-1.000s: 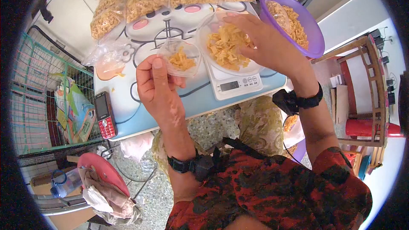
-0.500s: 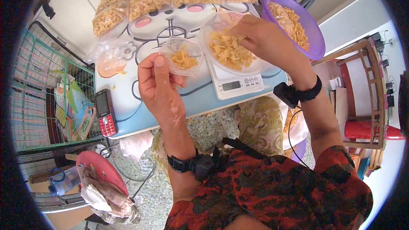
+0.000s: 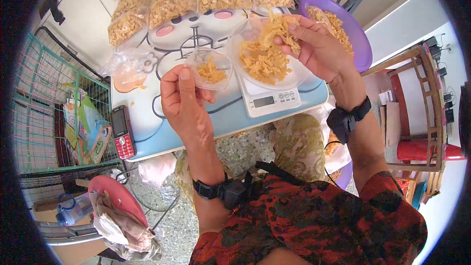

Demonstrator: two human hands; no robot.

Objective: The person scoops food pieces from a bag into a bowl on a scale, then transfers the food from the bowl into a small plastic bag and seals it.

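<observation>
My left hand [image 3: 186, 100] pinches the rim of a clear plastic bag [image 3: 223, 84], its mouth open, with a few yellow dried strips [image 3: 212, 71] inside. My right hand [image 3: 321, 46] grips a clump of the same yellow strips [image 3: 275, 32], raised over a clear bowl [image 3: 300, 74]. More strips [image 3: 265, 65] lie heaped in that bowl. Under it is a white digital scale [image 3: 267, 105], whose display digits I cannot read.
Several filled clear bags [image 3: 171, 5] line the table's far side. A purple basin [image 3: 362, 44] of strips stands at right. Crumpled clear plastic [image 3: 128, 64] and a red phone [image 3: 122, 132] lie at left, near a green wire cage [image 3: 64, 108].
My right hand has risen from the bowl and turned, now lifting a clump of strips. My left hand keeps the bag almost in place.
</observation>
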